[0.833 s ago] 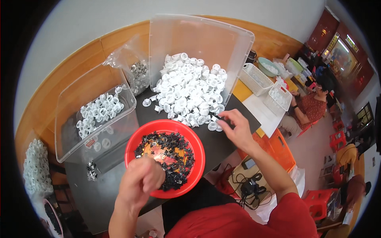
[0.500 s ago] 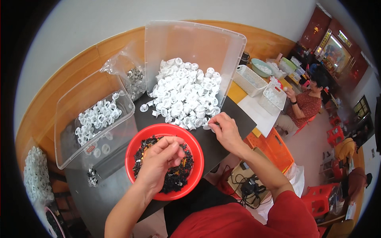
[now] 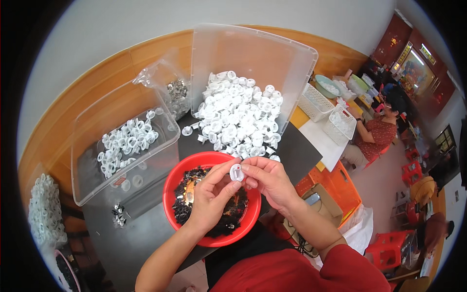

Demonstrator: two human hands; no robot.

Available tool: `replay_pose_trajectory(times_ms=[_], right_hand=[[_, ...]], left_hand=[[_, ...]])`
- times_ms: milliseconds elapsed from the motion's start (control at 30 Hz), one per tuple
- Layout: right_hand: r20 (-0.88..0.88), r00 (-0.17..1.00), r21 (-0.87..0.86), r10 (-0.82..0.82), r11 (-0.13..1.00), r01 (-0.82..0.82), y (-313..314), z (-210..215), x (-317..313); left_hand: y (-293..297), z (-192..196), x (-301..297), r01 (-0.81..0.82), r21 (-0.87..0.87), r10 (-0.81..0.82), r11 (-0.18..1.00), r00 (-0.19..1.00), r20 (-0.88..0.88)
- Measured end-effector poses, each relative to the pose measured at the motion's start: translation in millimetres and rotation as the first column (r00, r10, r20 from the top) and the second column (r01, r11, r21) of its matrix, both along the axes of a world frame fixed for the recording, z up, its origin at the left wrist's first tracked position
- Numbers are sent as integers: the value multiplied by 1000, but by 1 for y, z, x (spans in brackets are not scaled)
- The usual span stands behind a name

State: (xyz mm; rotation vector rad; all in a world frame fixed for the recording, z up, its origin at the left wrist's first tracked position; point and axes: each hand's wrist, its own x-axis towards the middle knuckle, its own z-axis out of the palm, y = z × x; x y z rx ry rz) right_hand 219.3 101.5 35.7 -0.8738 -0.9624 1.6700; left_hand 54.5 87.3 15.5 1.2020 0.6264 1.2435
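Pinching white cap (image 3: 236,172) btwn L hand (image 3: 210,195) & R hand (image 3: 269,179) fingers, over red bowl (image 3: 170,181)

My left hand (image 3: 210,194) and right hand (image 3: 270,180) are both bare, with no gloves, rings or watch showing. Up from the right wrist my forearm is uncovered as far as a red sleeve (image 3: 348,260). The same red cloth covers my chest below both hands.

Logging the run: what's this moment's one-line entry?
left hand + right hand: pinch white cap | over red bowl | black parts inside
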Motion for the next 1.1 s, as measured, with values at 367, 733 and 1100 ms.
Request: replay_pose_trajectory(times_ms=[367, 733, 1100], right_hand=[[757, 418, 649, -502, 652, -392, 16, -13, 0], [804, 350, 593, -481, 605, -531, 9, -22, -19], [845, 266, 508, -463, 541, -670, -1, -37, -17]], left_hand=[[16, 52, -51, -295, -37, 297, 955, 942, 154], [14, 63, -58, -294, -119, 314, 948, 923, 221], [13, 57, -52, -152, -161, 154, 975, 988, 1]])
